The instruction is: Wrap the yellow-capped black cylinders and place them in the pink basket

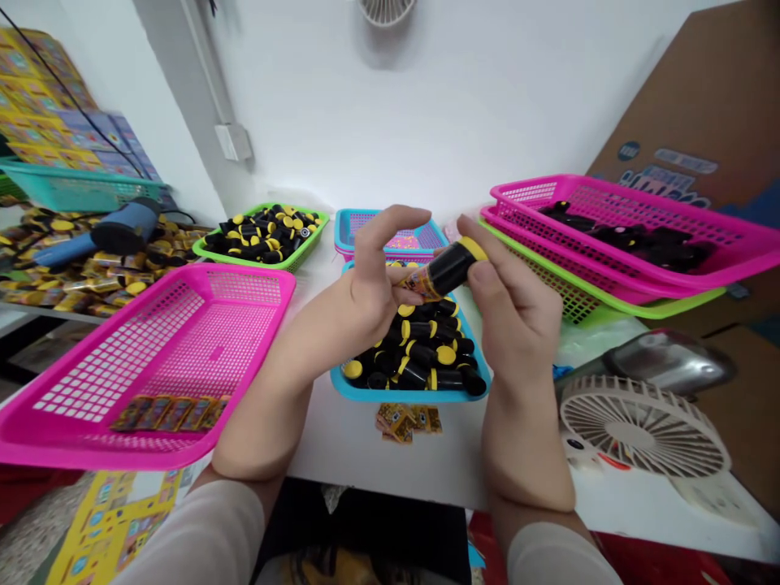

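Note:
Over the blue basket (409,395), my right hand (517,305) pinches a small black canister (449,270) by its yellow-capped end, thumb and fingers on either side. The canister is tilted, cap up to the right. At its lower end is a printed sleeve (417,284), which my left hand (370,292) grips with its lower fingers while the index finger arches above. How far the sleeve covers the canister is partly hidden by my fingers. Below, many black canisters (420,349) with yellow caps fill the basket. Several flat printed sleeves (405,421) lie on the table before it.
A pink basket (277,305) at left holds a row of sleeved pieces (171,413). Behind it stands a green basket (305,253) of canisters. Stacked baskets (609,280), a fan (643,431) and a shiny metallic object (670,357) sit right. A blue-grey blower (125,227) lies far left.

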